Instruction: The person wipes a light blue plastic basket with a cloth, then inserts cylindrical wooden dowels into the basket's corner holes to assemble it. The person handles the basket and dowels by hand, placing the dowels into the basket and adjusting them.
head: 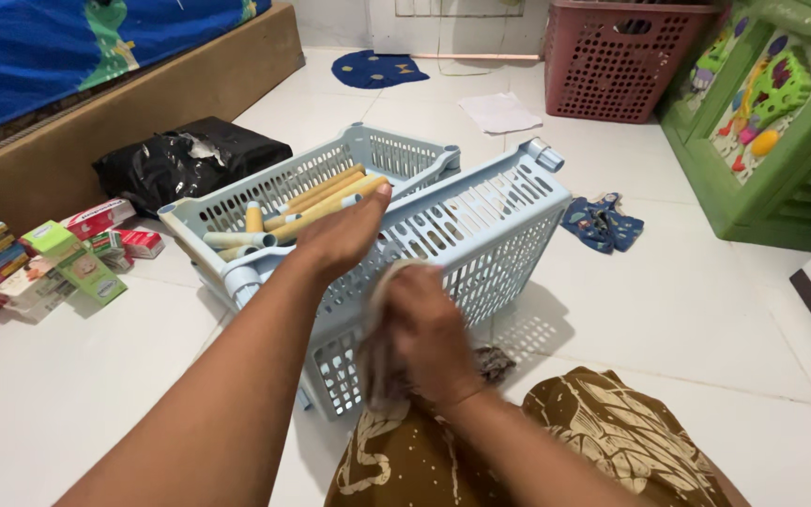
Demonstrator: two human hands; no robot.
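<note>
Head view looks down on a white tiled floor (668,310), where the left hand (340,235) grips the upper edge of a tilted pale blue plastic basket tray (481,225), fingers curled over it. The right hand (429,329) is closed around a crumpled cloth (377,319) and presses it against the tray's slotted face. Just behind lies a second tray (377,155) holding tan tubes (316,202), with small boxes (68,258) and a black bag (190,160) to the left.

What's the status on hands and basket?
Left hand gripping the tilted light-blue basket's rim. Right hand pressing a cloth on its side. Tubes in tray behind.
</note>
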